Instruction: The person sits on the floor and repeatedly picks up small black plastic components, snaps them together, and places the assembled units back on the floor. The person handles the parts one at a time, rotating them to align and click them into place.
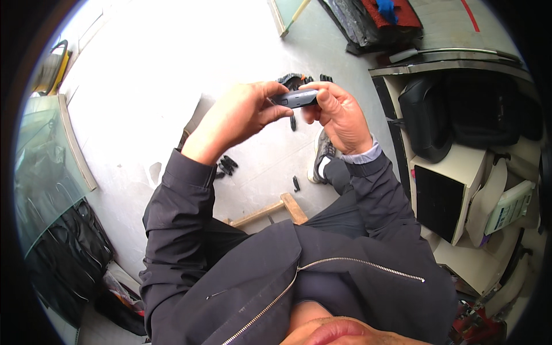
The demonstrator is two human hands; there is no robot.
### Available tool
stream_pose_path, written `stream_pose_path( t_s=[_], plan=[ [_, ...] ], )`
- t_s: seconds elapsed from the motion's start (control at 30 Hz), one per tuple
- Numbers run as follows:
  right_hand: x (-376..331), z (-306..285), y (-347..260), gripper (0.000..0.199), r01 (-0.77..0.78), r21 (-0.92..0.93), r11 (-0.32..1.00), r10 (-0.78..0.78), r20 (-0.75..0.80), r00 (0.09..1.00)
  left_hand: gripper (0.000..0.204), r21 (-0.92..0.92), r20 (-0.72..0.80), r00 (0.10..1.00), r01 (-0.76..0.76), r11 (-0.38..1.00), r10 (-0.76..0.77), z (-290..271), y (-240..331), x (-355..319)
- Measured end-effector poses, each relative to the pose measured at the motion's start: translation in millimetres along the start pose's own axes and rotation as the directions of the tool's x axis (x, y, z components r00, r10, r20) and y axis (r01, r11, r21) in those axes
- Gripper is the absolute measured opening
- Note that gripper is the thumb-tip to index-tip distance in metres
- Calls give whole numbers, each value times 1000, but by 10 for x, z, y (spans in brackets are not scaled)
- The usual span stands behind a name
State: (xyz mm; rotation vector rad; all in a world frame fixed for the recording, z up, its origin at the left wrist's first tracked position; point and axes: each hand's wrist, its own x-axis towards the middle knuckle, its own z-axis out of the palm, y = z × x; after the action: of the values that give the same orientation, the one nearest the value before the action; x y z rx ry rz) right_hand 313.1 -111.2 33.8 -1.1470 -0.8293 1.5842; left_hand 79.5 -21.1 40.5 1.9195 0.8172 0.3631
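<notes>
Floor: pale grey concrete (149, 98) fills the upper left of the frame, washed out by strong light.
Part: a small dark oblong part (295, 98) sits upper centre, held in the air above the floor.
Long axis: runs nearly level, left to right across the frame, its right end a little higher.
Left hand: the left hand (238, 118) comes in from the part's left; its fingers (275, 110) pinch the left end.
Right hand: the right hand (340, 115) closes on the right end, thumb on the top face.
Nearer hand: neither, both grip it.
Loose pieces: small black pieces (226, 165) lie on the floor below the hands, well apart from them.
Shoe: a grey shoe (322, 158) shows under the right wrist.
Wood: a wooden strip (270, 211) lies near the knees.
</notes>
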Motion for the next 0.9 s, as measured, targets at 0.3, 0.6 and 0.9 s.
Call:
stream_pose_path(
  t_s=[0.3,0.6,0.9],
  plan=[
    [72,-195,-211,46,133,63,989,-131,-30,991,33,-306,-40,993,96,947,-114,131,238,210],
    [19,-213,-245,47,154,110,982,-145,-82,986,36,-470,-2,995,87,878,-100,237,344,208],
    [30,-271,-216,53,211,43,977,-206,-89,974,39,-528,-112,993,-34,848,-30,317,294,209]
  ],
)
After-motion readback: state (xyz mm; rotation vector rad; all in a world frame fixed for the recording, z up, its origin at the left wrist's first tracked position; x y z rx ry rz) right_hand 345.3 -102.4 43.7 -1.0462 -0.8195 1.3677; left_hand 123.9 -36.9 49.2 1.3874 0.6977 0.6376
